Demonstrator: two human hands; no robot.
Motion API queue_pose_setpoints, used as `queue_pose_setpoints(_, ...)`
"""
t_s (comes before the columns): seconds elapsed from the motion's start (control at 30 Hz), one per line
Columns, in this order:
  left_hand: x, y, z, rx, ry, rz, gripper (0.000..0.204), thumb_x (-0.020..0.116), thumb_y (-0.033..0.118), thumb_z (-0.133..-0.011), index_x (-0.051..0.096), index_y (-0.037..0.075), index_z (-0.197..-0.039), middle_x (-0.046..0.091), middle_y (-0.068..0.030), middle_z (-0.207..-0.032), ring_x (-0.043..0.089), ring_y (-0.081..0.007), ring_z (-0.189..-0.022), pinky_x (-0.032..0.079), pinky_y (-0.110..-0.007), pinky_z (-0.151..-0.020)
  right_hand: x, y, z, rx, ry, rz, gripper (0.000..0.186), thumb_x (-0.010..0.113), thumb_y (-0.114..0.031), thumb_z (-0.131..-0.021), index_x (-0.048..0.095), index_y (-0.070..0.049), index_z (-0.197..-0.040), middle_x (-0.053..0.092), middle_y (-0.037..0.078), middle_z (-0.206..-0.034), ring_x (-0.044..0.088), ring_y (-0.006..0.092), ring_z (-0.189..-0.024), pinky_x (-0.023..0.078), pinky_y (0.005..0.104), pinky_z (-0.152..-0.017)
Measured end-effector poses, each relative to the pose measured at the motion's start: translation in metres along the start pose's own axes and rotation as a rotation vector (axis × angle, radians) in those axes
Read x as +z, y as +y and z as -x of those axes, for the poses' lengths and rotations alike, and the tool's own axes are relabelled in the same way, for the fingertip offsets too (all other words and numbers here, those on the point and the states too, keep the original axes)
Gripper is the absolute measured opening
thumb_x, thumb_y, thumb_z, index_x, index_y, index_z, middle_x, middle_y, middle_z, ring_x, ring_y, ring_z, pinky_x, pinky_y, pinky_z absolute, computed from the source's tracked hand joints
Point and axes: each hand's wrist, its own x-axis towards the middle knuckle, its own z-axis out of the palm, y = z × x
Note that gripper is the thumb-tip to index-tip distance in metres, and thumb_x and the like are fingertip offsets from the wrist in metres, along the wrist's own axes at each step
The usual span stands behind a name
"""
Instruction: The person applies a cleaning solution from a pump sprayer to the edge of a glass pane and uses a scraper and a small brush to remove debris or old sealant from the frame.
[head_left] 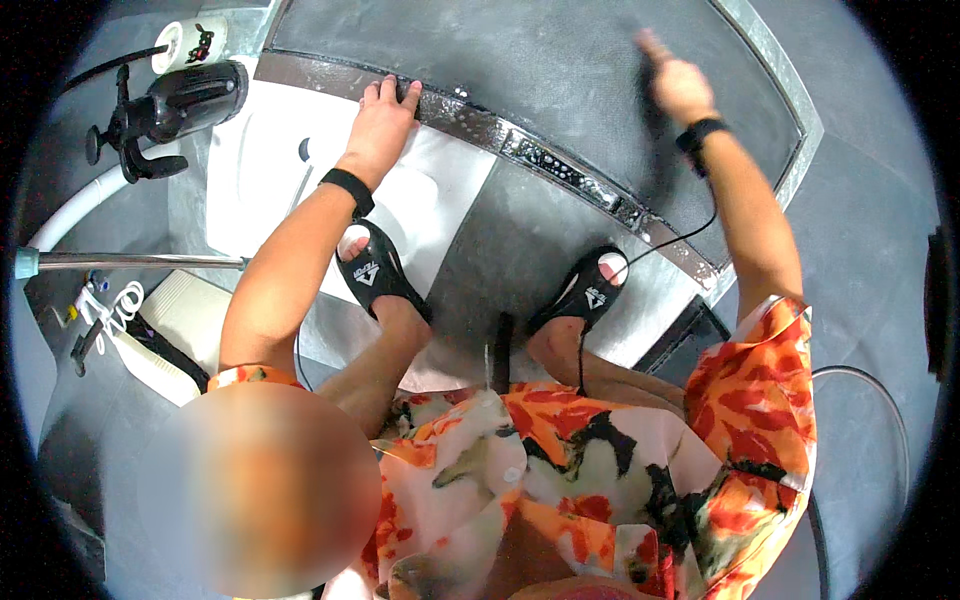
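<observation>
My left hand [385, 128] rests with its fingers stretched out on the dark strip [455, 112] along the near edge of a large dark grey panel [480, 45]. Nothing shows in its grasp. On the panel's right part lies my right hand [685, 90], its index finger stretched forward; its other fingers are partly hidden. White foam or droplets dot the strip, and a slotted section [570, 170] sits in its middle. A pale frame [790, 185] borders the panel on the right. Black bands circle both wrists.
White ceramic fixture [265, 170] under my left arm; black slippers [385, 265] on my feet. To the left are a black device with knobs [190, 105], a white cup [190, 45], a metal pole [140, 261] and a cream box [185, 310]. A thin cable [670, 240] hangs from my right wrist.
</observation>
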Motion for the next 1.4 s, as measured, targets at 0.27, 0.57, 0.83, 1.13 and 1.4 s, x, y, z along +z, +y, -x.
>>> queue_pose_setpoints(0.27,0.009,0.016,-0.007,-0.032,-0.061,-0.192,0.058,0.058,0.004,-0.092,0.048,0.001,-0.149,0.052,-0.0334,-0.143,0.054,-0.0499,-0.128,0.046,-0.048,-0.11,0.005,-0.081,0.043,-0.22,-0.1,-0.201,0.072,0.05,-0.006,-0.092,0.037,-0.032,-0.158,0.07,0.029,-0.104,0.07,0.0468,-0.096,0.056,0.0561,-0.089)
queue_pose_setpoints(0.57,0.017,0.007,-0.004,0.039,-0.088,-0.228,0.059,0.056,0.006,-0.094,0.043,-0.005,-0.15,0.052,-0.0365,-0.144,0.05,-0.0507,-0.134,0.037,-0.048,-0.118,-0.001,-0.12,-0.019,-0.504,-0.054,-0.041,0.07,0.048,-0.012,-0.095,0.035,-0.041,-0.157,0.073,0.023,-0.101,0.073,0.0409,-0.087,0.06,0.0542,-0.078)
queue_pose_setpoints(0.83,0.016,0.012,-0.005,0.011,-0.034,-0.183,0.056,0.06,0.007,-0.092,0.05,-0.004,-0.146,0.055,-0.0362,-0.14,0.055,-0.0537,-0.13,0.048,-0.048,-0.109,0.006,-0.016,-0.15,-0.072,0.329,-0.025,0.056,0.039,-0.016,-0.102,0.042,-0.036,-0.154,0.071,0.028,-0.107,0.071,0.0455,-0.1,0.058,0.0552,-0.089)
queue_pose_setpoints(1.13,0.012,0.004,-0.001,-0.004,-0.045,-0.047,0.054,0.061,0.006,-0.091,0.052,-0.005,-0.144,0.054,-0.0365,-0.142,0.054,-0.0524,-0.131,0.05,-0.044,-0.109,-0.032,-0.199,0.012,-0.754,-0.319,0.02,0.076,0.051,-0.008,-0.094,0.031,-0.035,-0.161,0.072,0.023,-0.088,0.073,0.04,-0.081,0.06,0.0524,-0.074)
queue_pose_setpoints(1.4,0.013,0.004,-0.004,0.056,-0.026,-0.132,0.054,0.059,0.006,-0.092,0.051,-0.005,-0.144,0.053,-0.0352,-0.143,0.053,-0.0519,-0.132,0.05,-0.043,-0.109,-0.082,-0.05,-0.211,-0.062,0.137,0.024,0.054,0.044,-0.011,-0.097,0.049,-0.02,-0.15,0.071,0.03,-0.105,0.071,0.0452,-0.097,0.057,0.0543,-0.084)
